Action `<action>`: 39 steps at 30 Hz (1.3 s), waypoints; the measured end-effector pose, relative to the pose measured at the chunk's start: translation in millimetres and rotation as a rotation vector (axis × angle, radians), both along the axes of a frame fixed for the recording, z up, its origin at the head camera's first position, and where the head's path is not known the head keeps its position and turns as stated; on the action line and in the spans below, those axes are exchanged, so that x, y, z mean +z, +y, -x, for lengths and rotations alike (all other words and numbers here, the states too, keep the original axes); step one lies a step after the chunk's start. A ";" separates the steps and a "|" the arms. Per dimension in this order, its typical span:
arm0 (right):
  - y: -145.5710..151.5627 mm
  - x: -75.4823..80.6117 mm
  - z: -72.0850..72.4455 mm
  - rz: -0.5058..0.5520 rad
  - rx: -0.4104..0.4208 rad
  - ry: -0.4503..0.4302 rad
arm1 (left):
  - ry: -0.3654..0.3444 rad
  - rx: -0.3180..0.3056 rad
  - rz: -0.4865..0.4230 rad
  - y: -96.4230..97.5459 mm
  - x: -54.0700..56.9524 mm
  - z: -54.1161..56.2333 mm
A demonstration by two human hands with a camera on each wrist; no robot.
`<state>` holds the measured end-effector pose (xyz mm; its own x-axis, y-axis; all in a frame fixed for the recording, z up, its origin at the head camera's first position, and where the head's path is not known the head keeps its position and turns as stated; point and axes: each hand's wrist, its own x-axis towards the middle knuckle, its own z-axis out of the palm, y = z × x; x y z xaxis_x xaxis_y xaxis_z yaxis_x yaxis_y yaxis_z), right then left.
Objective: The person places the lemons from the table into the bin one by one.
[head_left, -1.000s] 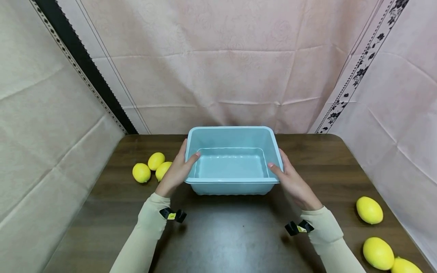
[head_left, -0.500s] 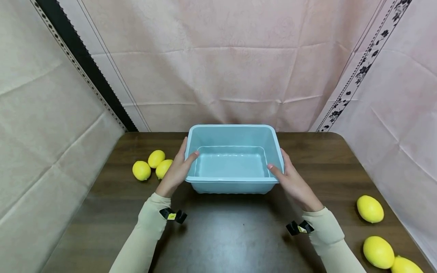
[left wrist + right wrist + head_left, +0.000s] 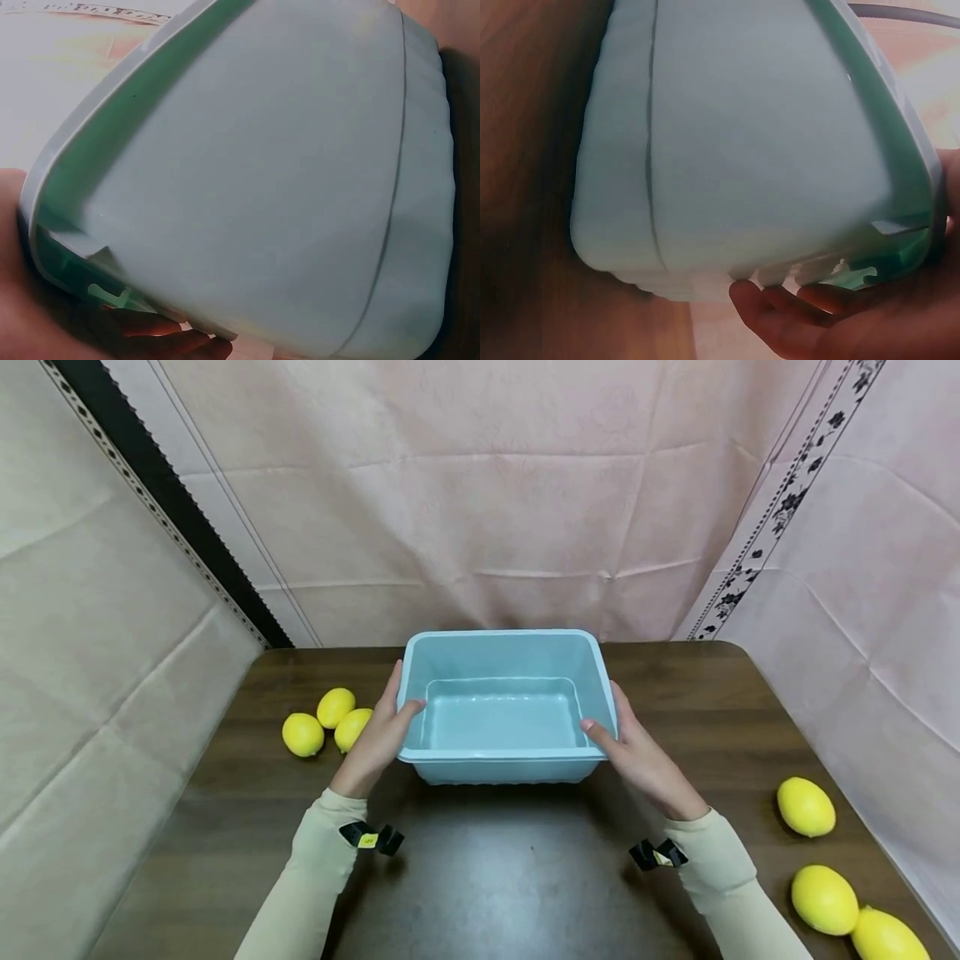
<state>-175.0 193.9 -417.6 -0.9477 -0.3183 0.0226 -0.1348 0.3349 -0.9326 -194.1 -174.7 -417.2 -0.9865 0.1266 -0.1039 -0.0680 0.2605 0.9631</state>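
Note:
A light-blue rectangular plastic basin [image 3: 502,710], with nothing in it, is at the far middle of the brown wooden table [image 3: 495,877]. My left hand [image 3: 378,739] grips its left side, thumb over the rim and fingers along the outer wall. On the opposite side my right hand [image 3: 645,760] holds it the same way. The left wrist view shows the basin's outer end wall [image 3: 262,172] and fingertips curled under its rim. In the right wrist view, fingers [image 3: 780,304] press against the outer wall. Whether the base touches the table, I cannot tell.
Three yellow lemons [image 3: 303,735] cluster left of the basin, one partly behind my left hand. Three more lemons [image 3: 825,900] lie near the table's right edge. Pale cloth [image 3: 480,510] hangs behind the table and on both sides.
The head view has tilted and shifted slightly, so the basin, lemons and hands all appear a little further left. Both hands keep the same hold on the basin.

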 end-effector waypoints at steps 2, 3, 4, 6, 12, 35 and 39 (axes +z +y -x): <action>-0.8 1.4 1.4 -0.013 0.013 0.002 | 0.008 0.000 -0.001 -2.0 -0.2 -0.6; -0.3 2.6 1.9 -0.026 0.022 -0.002 | 0.017 -0.003 -0.004 -2.6 -0.4 -0.7; 0.7 4.1 2.7 -0.039 0.030 -0.011 | 0.024 -0.005 -0.008 -3.1 -0.9 -0.5; 3.6 7.4 4.8 -0.072 0.035 -0.025 | 0.038 -0.016 -0.014 -3.7 -1.8 0.0; 8.9 17.5 18.1 -0.145 0.021 -0.063 | 0.035 -0.023 -0.004 -5.2 -2.8 1.6; 3.0 30.2 51.0 -0.219 -0.086 0.005 | 0.019 -0.022 0.010 -7.4 -4.4 -2.6; 6.0 29.9 61.1 -0.199 -0.124 0.010 | 0.018 -0.028 0.010 -6.1 -3.5 -0.9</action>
